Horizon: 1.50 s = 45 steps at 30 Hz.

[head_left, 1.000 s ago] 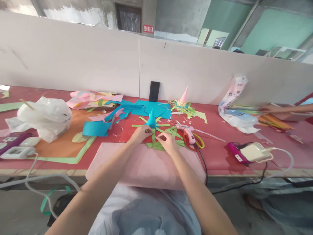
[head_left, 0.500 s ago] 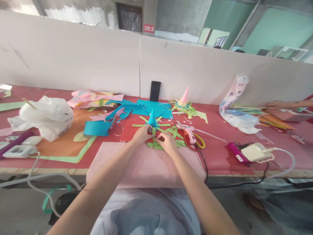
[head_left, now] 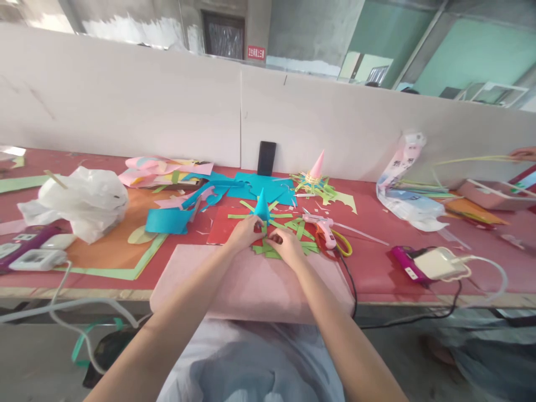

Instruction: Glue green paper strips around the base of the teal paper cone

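A blue paper cone stands upright in front of me, with green paper strips radiating from its base. My left hand is closed at the near side of that base, its fingertips pinching a green strip that points toward me. Just right of it, my right hand is closed too, thumb and fingers pinched at the near end of the same strip. The fingertips partly hide the strip. Loose green strips lie under and beside my right hand, on a red sheet and the pink pad.
A pink glue gun and yellow-handled scissors lie to the right. Behind are a pink cone with fringe and a leaning black phone. Blue paper and a white plastic bag lie left. Another person's hand shows far right.
My hands stay nearly in place at the cone's base, with only slight finger movement. At far right, the other person's hand has moved up and right, lifting thin pale strips.
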Available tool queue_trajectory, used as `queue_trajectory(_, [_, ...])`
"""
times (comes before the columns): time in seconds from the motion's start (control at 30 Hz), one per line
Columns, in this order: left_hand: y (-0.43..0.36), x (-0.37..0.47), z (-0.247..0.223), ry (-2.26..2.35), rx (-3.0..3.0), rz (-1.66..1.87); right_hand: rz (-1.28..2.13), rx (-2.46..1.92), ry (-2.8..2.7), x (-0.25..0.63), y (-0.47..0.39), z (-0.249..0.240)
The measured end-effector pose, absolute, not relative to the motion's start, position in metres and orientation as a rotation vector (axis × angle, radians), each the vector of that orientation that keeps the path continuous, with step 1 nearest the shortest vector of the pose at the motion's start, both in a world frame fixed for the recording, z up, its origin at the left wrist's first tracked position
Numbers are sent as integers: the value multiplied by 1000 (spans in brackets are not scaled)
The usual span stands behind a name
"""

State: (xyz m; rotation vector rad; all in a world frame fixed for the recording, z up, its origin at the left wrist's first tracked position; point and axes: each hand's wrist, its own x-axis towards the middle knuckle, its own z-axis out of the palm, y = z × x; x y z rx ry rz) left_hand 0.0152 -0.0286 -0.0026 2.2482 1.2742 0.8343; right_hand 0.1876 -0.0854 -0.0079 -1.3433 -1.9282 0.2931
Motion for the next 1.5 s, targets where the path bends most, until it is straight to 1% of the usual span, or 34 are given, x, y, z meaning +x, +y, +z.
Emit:
queue_trajectory(0.17, [-29,15,-2,1276,2309,798,284,-1335,-1928,188,-84,-10])
queue_trajectory(0.53, [-30,19,0,1438,2299,709,236,-1335,-1948,189,-84,-13])
queue_trajectory(0.7, [-28,17,-4,1372,2324,855,-40,-1400,-1939,186,-89,-7])
queue_trajectory(0.8, [-23,13,-7,1302,2226,954,-217,-1508,-2035,182,-92,-2])
queue_trajectory(0.97, [-19,10,-11,1310,2177,989,-360,-1602,-2241,171,-96,2])
queue_trajectory(1.3, [-22,11,-12,1325,2329,912,-365,-1681,-2325,168,-98,7])
queue_trajectory(1.5, [-27,14,-7,1397,2373,868,-333,-1648,-2283,169,-95,1])
